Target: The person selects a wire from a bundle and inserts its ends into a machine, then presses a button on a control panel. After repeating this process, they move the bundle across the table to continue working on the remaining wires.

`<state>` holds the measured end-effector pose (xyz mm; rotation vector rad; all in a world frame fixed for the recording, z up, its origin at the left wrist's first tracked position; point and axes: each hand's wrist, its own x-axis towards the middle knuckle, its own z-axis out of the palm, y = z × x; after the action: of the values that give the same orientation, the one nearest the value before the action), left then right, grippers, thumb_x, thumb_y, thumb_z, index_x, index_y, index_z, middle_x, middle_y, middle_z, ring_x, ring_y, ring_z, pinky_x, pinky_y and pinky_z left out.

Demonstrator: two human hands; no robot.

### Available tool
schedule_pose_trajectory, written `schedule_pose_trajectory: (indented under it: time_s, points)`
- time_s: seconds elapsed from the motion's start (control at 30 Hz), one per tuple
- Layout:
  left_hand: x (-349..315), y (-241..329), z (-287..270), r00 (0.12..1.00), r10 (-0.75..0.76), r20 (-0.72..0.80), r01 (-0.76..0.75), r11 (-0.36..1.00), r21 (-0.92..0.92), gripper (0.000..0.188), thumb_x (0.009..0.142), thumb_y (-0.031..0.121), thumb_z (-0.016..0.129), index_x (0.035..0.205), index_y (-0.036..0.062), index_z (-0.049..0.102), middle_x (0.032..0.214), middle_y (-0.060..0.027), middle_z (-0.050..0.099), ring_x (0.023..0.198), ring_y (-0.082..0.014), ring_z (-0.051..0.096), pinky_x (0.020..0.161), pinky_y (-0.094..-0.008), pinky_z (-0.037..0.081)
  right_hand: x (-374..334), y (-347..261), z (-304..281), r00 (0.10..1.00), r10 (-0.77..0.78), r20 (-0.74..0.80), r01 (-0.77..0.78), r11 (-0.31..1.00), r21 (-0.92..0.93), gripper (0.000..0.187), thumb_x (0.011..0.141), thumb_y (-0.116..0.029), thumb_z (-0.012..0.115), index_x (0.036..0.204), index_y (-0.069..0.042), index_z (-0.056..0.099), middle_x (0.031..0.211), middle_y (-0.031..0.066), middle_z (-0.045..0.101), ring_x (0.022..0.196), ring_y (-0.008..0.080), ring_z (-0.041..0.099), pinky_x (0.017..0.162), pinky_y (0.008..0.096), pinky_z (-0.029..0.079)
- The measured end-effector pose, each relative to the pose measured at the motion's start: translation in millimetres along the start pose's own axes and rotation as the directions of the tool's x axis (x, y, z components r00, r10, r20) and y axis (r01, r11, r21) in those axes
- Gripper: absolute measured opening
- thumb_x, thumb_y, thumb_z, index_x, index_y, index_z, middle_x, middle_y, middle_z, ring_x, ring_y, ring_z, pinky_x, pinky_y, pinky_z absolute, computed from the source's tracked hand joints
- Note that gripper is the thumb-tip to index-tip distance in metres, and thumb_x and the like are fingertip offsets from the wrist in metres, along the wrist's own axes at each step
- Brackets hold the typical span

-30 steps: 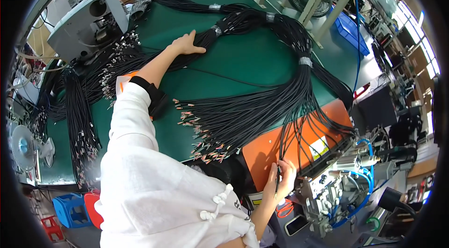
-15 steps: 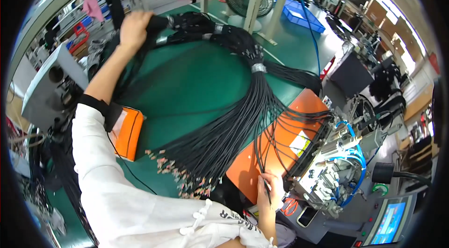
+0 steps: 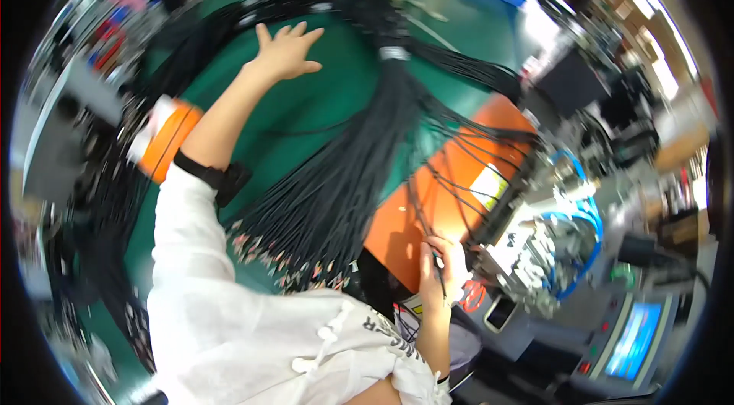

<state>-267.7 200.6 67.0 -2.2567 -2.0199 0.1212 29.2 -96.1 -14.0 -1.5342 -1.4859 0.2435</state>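
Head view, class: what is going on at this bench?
A person in a white sleeve works at a green table covered in bundled black cables. The left hand is stretched out, open, fingers spread, beside the far cables. The right hand pinches a single black cable near the orange plate, beside a machine.

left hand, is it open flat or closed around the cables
Open flat: the left hand lies with fingers spread on the green table, beside the black cable bundle, gripping nothing.
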Motion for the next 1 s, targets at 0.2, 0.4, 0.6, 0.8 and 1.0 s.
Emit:
schedule_pose_trajectory:
  time_s: [0.2,0.4,0.6,0.8,1.0]
  points:
    - [-108,-106,35,0.918,-0.305,-0.255,0.302,0.952,-0.051,0.082,0.078,0.044,0.069,0.146,0.0185,0.033,0.145,-0.0164,0.038,0.134,-0.0345,0.037,0.104,-0.0688,0.02,-14,14,-6,0.994,-0.108,-0.032,0.107,0.994,-0.032,0.015,0.078,0.001,0.07,0.093,-0.002,0.066,0.096,0.0118,0.065,0.085,0.0221,0.063,0.075,0.0288,0.05]
    - [-200,-160,46,0.837,-0.546,-0.04,0.547,0.837,-0.005,0.07,0.077,0.038,0.071,0.136,0.0147,0.043,0.132,-0.0158,0.051,0.122,-0.034,0.05,0.099,-0.0618,0.034,-16,11,-7,0.996,-0.045,0.077,0.039,0.997,0.071,0.014,0.08,0.0,0.069,0.093,-0.002,0.065,0.099,0.0111,0.065,0.083,0.019,0.061,0.075,0.0271,0.048]
    - [-219,-166,93,0.791,-0.474,-0.386,0.506,0.862,-0.021,0.027,0.078,0.019,0.067,0.103,0.0092,0.063,0.097,-0.0142,0.069,0.094,-0.0323,0.067,0.078,-0.0485,0.052,-20,17,-4,0.998,-0.068,-0.002,0.068,0.987,0.146,0.013,0.082,0.001,0.067,0.095,0.0,0.065,0.1,0.0112,0.065,0.083,0.0183,0.061,0.074,0.0261,0.047]
    - [-283,-171,2,0.739,-0.487,-0.467,0.634,0.737,0.236,0.014,0.082,0.015,0.057,0.086,0.0066,0.067,0.077,-0.0125,0.068,0.07,-0.0278,0.069,0.058,-0.0402,0.054,-24,23,-8,0.991,-0.13,0.0,0.129,0.984,0.123,0.014,0.082,0.002,0.067,0.096,0.0,0.065,0.099,0.0118,0.065,0.084,0.0195,0.062,0.073,0.0267,0.048]
    - [-271,-122,-19,0.833,-0.261,-0.489,0.357,0.927,0.113,0.058,0.072,0.019,0.076,0.124,0.004,0.055,0.121,-0.0185,0.056,0.114,-0.0332,0.055,0.097,-0.045,0.043,-20,11,-4,0.989,-0.12,-0.09,0.128,0.988,0.091,0.016,0.079,0.002,0.069,0.095,-0.001,0.066,0.098,0.0131,0.065,0.088,0.0212,0.064,0.07,0.0256,0.049]
